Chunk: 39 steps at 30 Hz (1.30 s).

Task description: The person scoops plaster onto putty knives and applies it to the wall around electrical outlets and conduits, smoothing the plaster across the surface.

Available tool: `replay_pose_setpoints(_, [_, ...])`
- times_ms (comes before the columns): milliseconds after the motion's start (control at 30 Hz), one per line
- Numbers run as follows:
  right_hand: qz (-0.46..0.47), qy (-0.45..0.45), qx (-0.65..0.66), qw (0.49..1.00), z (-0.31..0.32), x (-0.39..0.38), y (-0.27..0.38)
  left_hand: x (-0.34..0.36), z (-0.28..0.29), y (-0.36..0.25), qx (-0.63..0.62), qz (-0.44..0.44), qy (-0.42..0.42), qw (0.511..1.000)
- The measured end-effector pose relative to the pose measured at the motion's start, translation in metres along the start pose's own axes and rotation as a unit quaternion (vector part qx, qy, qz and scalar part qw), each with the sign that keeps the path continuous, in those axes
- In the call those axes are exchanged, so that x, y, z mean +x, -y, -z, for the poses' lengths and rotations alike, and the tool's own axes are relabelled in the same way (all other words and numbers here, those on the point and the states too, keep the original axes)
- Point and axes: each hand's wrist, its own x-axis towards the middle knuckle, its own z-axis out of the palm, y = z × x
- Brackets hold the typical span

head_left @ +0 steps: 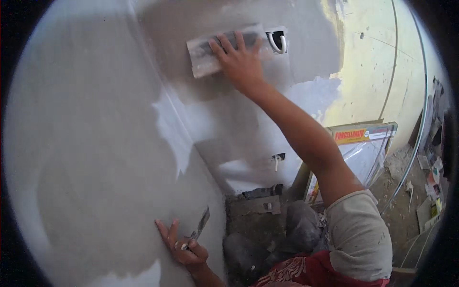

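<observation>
1 rect. trowel (203, 60), greyish, w/ whitish smears

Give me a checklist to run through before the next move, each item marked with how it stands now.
1. Right hand on the trowel: ok, fingers spread over its face.
2. Trowel clear of the wall opening with the white conduit: cannot tell; its right end is right beside it.
3. Left hand holding the scraper: ok, blade sticking up.
4. Wall coat uniform: not ok; grey and whitish patches show, with yellow at right.
5. Right arm clear of the leaning carton: cannot tell; they overlap in this view.
</observation>
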Motion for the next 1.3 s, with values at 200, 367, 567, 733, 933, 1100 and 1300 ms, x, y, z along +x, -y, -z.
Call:
replay_pose_setpoints(200, [0.049, 0.058, 0.049, 0.996, -0.028, -0.136, 0.021, 0.005, 0.003, -0.002, -0.002, 0.013, -0.001, 1.0])
replay_pose_setpoints(367, [0.07, 0.099, 0.036, 0.992, -0.019, -0.19, 0.03, 0.007, 0.003, 0.001, -0.007, -0.02, 0.02, 1.0])
replay_pose_setpoints(567, [0.024, -0.017, 0.03, 0.999, 0.006, -0.085, 0.007, 0.003, 0.001, 0.004, -0.037, -0.023, 0.001, 0.999])
replay_pose_setpoints(733, [0.009, -0.024, -0.049, 0.998, -0.007, -0.049, -0.029, 0.004, 0.0, -0.003, -0.028, -0.01, -0.004, 1.0])
replay_pose_setpoints(933, [0.071, 0.08, -0.002, 0.994, -0.041, -0.202, -0.009, 0.003, 0.005, 0.001, -0.014, -0.011, 0.017, 1.0])
replay_pose_setpoints(1100, [0.068, 0.059, 0.033, 0.995, -0.012, -0.166, 0.004, 0.008, 0.0, -0.001, -0.021, -0.02, 0.002, 1.0])
replay_pose_setpoints(1300, [0.023, -0.028, -0.001, 0.999, -0.004, -0.022, -0.015, 0.007, -0.002, -0.007, -0.011, -0.005, -0.001, 1.0])
